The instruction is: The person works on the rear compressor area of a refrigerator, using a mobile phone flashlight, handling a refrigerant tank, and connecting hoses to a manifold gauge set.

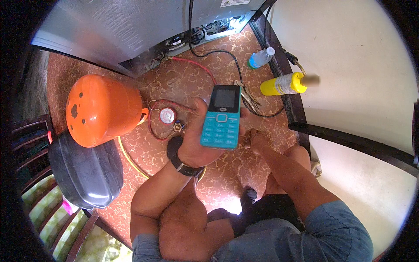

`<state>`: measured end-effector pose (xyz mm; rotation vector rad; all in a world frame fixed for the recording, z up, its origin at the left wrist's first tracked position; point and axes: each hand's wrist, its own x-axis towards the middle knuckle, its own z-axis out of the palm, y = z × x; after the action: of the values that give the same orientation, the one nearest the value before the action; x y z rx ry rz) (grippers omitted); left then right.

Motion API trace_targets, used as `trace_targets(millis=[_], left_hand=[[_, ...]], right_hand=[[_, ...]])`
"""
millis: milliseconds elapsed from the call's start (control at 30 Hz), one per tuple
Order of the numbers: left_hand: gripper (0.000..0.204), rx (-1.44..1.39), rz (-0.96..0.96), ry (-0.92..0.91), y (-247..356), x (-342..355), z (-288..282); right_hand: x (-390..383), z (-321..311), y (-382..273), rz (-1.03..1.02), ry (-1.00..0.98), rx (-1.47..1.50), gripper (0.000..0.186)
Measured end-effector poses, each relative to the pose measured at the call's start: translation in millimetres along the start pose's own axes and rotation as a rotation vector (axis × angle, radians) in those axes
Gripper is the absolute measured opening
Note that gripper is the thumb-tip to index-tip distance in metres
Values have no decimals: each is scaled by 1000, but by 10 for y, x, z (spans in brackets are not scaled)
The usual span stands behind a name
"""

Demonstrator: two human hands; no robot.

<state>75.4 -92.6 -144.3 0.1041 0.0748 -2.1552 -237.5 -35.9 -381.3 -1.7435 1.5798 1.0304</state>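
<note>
- Above the middle of the floor (pixel 229 172), the left hand (pixel 192 139) is clamped around a teal keypad phone (pixel 221 118); thumb along its left side, fingertips showing past its right; keys and dark screen face up; a dark watch (pixel 185 168) circles that wrist
- Right of the phone and lower, the right hand (pixel 257 142) hangs near the floor, fingers curled together; I cannot tell whether they hold anything
- Just left of the left hand, a round red-rimmed gauge (pixel 167 115) lies on the floor; a brass valve (pixel 177 126) sits beside it
- Past the phone's upper right, a hand tool (pixel 249 96) lies by a loop of black cable (pixel 190 26)
- Toward the floor's right edge, a yellow canister (pixel 283 84); a clear bottle (pixel 262 57) with blue label stands farther up
- Near the floor's left edge, an orange cylinder (pixel 104 111); a black case (pixel 87 168) below it
- Along the floor's upper edge, a grey appliance (pixel 109 30); a red hose (pixel 194 62) leads from its base
</note>
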Motion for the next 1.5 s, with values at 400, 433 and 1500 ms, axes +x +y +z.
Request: trace_targets(millis=[400, 433, 1500], left_hand=[[78, 37, 94, 114, -28, -19, 69], [76, 48, 80, 86, -18, -25, 47], [57, 85, 436, 241, 227, -178, -154]], right_hand=[[-299, -295, -168, -8, 120, 224, 78], [-304, -313, -173, -10, 99, 238, 79], [-215, -298, -155, 12, 16, 55, 94]])
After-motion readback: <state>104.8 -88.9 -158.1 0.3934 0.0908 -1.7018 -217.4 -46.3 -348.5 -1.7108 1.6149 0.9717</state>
